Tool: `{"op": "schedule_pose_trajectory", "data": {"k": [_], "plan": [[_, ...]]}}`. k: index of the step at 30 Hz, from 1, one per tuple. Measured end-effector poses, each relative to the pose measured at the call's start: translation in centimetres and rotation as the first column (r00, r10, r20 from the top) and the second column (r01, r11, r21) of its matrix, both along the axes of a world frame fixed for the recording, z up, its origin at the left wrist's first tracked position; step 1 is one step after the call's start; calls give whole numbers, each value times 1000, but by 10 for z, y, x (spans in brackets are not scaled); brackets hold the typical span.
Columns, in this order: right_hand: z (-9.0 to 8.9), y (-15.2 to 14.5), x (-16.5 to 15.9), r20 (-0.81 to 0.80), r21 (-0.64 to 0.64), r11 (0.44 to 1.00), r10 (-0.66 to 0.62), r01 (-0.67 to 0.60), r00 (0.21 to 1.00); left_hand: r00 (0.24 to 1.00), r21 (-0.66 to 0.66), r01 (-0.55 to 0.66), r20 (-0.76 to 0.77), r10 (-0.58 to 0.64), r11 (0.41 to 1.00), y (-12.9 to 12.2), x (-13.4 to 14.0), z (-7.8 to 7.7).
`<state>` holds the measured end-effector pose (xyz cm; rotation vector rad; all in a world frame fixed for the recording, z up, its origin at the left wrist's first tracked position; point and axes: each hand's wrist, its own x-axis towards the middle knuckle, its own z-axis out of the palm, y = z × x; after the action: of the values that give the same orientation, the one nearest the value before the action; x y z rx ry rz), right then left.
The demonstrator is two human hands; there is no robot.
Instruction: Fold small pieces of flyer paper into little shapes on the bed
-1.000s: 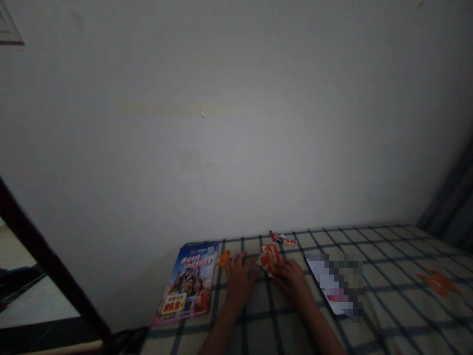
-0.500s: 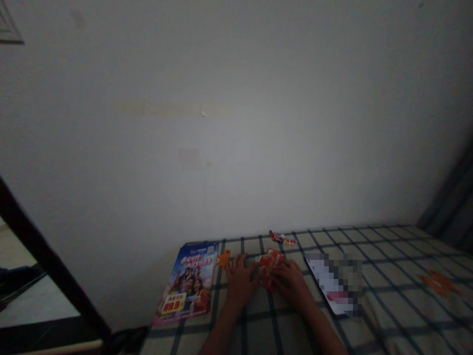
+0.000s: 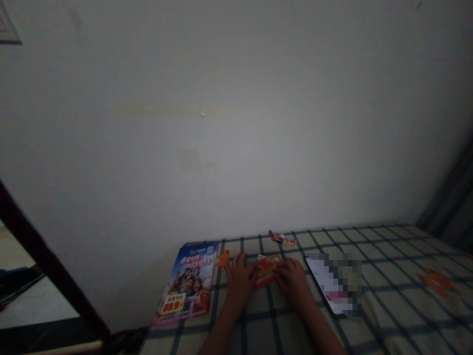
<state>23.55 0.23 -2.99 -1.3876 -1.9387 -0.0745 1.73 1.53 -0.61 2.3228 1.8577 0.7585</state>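
Between my hands lies a folded piece of red printed paper on the checked bed cover. My left hand has its fingers on the paper's left edge, with the thumb side against it. From the right, my right hand pinches the paper's right edge, its fingers bent over it. The paper's white edges show along the top. Just left of my left hand is an orange figure printed on the cover. Some fingertips are too dim to make out.
A glossy flyer lies at the left edge of the bed cover. Near the wall is a small crumpled strip of printed paper. To the right of my hands lies a tablet-like device, partly blurred out. A dark post slants at left.
The red paper has been turned and folded lower: its upright tilted shape is now a flatter, wider one between my hands. Both hands stay in nearly the same place.
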Motion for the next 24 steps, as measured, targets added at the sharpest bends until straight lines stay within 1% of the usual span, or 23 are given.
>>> {"op": "schedule_pose_trajectory", "data": {"k": [6, 11, 13, 17, 19, 24], "plan": [[-1, 0, 0, 49, -41, 999, 34, -32, 998, 1000, 18, -17, 5, 17, 1000, -2, 0, 3], [-6, 5, 3, 1, -38, 999, 40, -39, 999, 1000, -16, 30, 1, -30, 999, -4, 0, 4], [-9, 8, 6, -34, -20, 1000, 2, -2, 999, 999, -47, 39, -2, -39, 998, -4, 0, 4], [-13, 11, 11, -91, 31, 988, -145, 148, 985, 999, -81, 45, -4, -46, 996, -3, -1, 6], [-13, 11, 11, -73, 24, 983, -181, 183, 981, 998, -96, 60, -3, -61, 994, -3, -2, 7], [-10, 8, 9, 0, -38, 976, -216, 216, 976, 998, -117, 63, -1, -64, 991, -5, -2, 10]]}}
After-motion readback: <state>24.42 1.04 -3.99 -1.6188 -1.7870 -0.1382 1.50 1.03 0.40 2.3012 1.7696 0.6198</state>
